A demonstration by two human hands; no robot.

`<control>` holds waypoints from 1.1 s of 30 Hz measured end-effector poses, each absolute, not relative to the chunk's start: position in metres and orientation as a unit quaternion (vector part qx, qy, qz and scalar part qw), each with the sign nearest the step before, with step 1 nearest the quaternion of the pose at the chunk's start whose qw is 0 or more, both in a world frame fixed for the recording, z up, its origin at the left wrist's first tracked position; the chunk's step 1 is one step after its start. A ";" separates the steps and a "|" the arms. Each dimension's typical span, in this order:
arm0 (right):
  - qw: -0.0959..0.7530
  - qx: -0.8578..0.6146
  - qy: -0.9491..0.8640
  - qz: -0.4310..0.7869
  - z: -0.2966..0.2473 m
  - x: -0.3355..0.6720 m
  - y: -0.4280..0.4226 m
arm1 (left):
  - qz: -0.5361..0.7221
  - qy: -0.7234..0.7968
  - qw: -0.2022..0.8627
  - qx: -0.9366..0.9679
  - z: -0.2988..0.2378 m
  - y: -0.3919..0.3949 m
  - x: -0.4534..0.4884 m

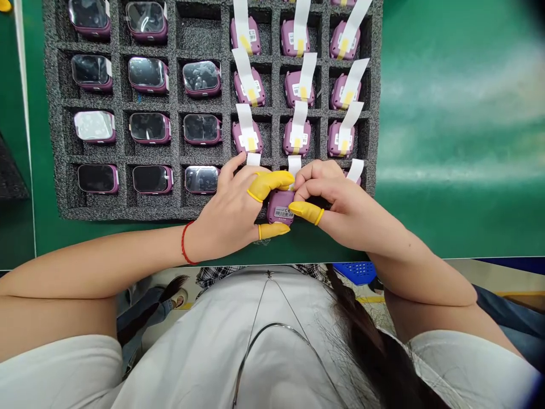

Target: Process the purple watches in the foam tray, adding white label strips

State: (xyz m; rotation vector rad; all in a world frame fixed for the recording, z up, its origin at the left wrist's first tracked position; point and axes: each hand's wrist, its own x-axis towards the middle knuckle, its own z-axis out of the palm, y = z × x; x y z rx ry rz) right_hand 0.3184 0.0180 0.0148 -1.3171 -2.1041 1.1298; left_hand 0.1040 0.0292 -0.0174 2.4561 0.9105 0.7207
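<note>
Both my hands hold one purple watch body with its labelled back facing up, just over the near edge of a dark foam tray. My left hand pinches it with thumb and forefinger in yellow finger cots. My right hand is closed on its other side, a yellow-capped thumb pressed to it, the fingers bunched at a white strip on its top edge.
The foam tray lies on a green mat. Its left cells hold purple watch bodies screen-up; the right cells hold bodies back-up with white strips and yellow tape. One cell in the top row is vacant. The table edge runs near my chest.
</note>
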 end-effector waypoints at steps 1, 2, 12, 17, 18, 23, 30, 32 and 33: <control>0.204 -0.474 -0.755 0.404 0.015 0.318 0.018 | 0.259 0.328 0.211 0.884 -0.017 0.029 0.104; 0.203 -0.476 -0.755 0.403 0.015 0.318 0.018 | 0.259 0.329 0.210 0.884 -0.017 0.029 0.104; 0.203 -0.484 -0.754 0.397 0.015 0.317 0.017 | 0.253 0.334 0.223 0.880 -0.017 0.030 0.104; 0.202 -0.482 -0.756 0.393 0.014 0.317 0.017 | 0.267 0.330 0.223 0.877 -0.018 0.030 0.104; 0.202 -0.483 -0.756 0.392 0.014 0.317 0.017 | 0.266 0.330 0.221 0.878 -0.018 0.030 0.104; 0.203 -0.486 -0.770 0.361 0.015 0.314 0.013 | 0.249 0.334 0.217 0.883 -0.016 0.030 0.103; 0.223 -0.532 -0.789 0.213 0.014 0.319 0.011 | 0.246 0.329 0.206 0.888 -0.015 0.027 0.103; 0.219 -0.527 -0.791 0.221 0.008 0.318 0.012 | 0.228 0.316 0.210 0.897 -0.011 0.030 0.099; 0.212 -0.522 -0.794 0.228 0.005 0.317 0.012 | 0.209 0.307 0.217 0.903 -0.008 0.032 0.096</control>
